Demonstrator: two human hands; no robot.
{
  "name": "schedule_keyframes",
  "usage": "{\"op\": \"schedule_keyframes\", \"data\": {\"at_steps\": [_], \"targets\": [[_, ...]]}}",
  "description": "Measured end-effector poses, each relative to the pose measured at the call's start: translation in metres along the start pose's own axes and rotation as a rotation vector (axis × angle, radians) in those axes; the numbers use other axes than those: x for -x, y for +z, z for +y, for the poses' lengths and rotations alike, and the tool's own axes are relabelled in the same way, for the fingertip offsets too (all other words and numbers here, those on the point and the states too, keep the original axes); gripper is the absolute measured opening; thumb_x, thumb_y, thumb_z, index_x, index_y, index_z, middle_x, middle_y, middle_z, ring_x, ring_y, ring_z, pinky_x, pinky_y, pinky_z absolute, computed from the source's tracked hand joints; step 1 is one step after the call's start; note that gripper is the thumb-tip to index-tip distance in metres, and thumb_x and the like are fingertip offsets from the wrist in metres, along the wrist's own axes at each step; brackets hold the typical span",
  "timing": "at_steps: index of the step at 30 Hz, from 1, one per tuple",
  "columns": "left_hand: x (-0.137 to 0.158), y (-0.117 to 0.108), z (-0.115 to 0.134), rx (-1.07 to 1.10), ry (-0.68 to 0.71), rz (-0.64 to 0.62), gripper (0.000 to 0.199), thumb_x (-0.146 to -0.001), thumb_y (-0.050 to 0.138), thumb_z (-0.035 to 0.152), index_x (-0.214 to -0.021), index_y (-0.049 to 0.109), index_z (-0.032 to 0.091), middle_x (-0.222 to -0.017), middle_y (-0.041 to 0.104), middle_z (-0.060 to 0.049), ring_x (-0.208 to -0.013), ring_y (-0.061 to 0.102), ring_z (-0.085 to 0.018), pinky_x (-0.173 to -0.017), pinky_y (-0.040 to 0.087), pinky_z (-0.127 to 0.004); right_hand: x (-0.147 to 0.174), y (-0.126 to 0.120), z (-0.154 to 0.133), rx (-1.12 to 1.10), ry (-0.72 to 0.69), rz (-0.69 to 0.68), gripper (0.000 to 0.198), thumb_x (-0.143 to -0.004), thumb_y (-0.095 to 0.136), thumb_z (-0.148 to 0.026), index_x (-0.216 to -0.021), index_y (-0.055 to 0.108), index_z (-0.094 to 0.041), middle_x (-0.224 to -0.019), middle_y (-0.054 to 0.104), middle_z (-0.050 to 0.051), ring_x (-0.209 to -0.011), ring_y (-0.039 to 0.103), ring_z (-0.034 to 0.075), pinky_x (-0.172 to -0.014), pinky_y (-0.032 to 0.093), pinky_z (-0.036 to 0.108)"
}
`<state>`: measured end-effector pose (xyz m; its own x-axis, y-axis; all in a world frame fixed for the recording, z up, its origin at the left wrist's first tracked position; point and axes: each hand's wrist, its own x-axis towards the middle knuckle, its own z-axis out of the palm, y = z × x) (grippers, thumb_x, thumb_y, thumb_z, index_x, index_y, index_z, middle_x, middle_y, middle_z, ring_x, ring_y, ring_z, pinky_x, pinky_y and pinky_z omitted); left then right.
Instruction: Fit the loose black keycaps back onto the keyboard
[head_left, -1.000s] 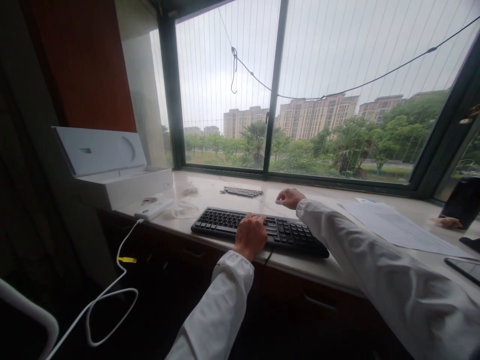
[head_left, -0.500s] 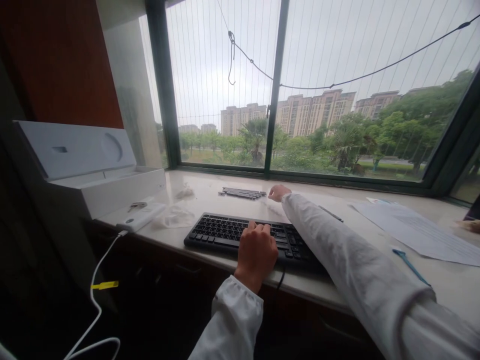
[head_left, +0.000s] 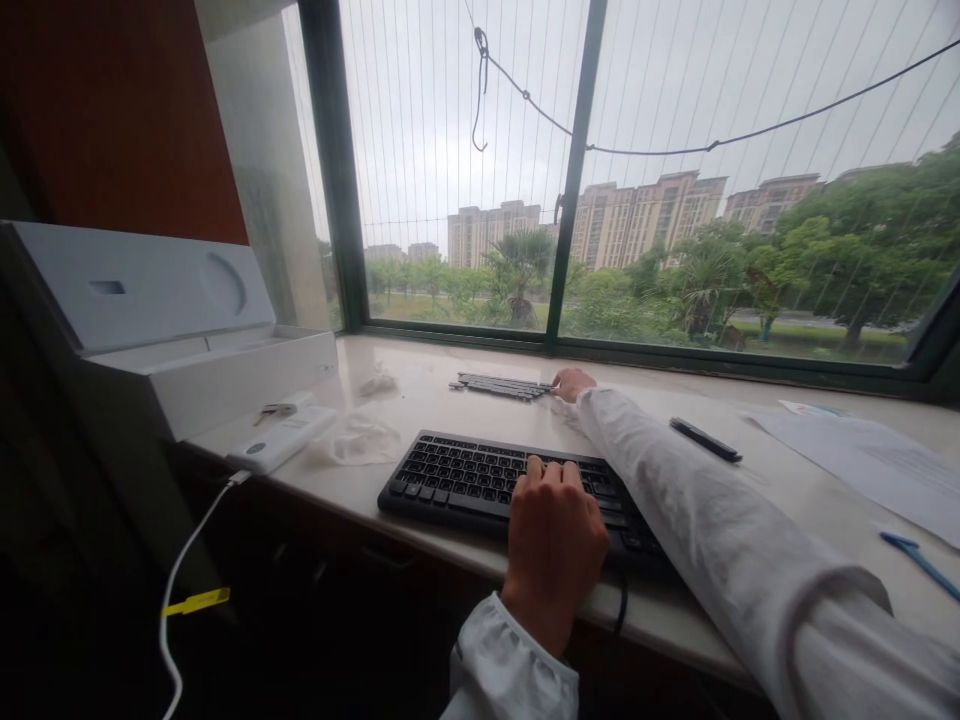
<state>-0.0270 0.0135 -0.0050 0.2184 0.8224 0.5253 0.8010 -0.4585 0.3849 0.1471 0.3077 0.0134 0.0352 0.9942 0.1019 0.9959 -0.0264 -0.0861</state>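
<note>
A black keyboard (head_left: 457, 477) lies along the counter's front edge, and many of its keys look bare of caps. My left hand (head_left: 559, 525) is over its right half, with bent fingers closed down on the keys; anything under the fingertips is hidden. Farther back, several rows of small dark grey pieces that look like keycaps (head_left: 501, 386) are laid side by side. My right hand (head_left: 574, 384) reaches across to the right end of these rows. Its fingers are drawn together there, but what they pinch is too small to make out.
At left stand an open white box (head_left: 247, 370) and a white power strip (head_left: 289, 440) with a cable. Crumpled clear plastic bags (head_left: 360, 440) lie near it. To the right are a black pen (head_left: 705, 440), printed paper (head_left: 862, 460) and a blue tool (head_left: 922, 565). Windows close off the back.
My left hand has shifted rightward over the keyboard. My right hand has closed up against the end of the keycap rows. The view has turned a little, and more of the pen shows.
</note>
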Motion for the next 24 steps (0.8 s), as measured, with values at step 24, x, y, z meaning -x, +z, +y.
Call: {"op": "schedule_keyframes", "data": {"at_steps": [24], "targets": [[0.000, 0.000, -0.003, -0.108, 0.126, 0.046, 0.029, -0.090, 0.045, 0.034, -0.111, 0.060, 0.021, -0.111, 0.060, -0.007, -0.107, 0.047, -0.026, -0.093, 0.038, -0.042, 0.199, -0.057, 0.043, -0.344, -0.501, 0.092, 0.036, -0.080, 0.062, -0.050, -0.094, 0.070, -0.018, -0.090, 0.072, 0.005, -0.077, 0.062, 0.017, -0.070, 0.046, 0.027]]}}
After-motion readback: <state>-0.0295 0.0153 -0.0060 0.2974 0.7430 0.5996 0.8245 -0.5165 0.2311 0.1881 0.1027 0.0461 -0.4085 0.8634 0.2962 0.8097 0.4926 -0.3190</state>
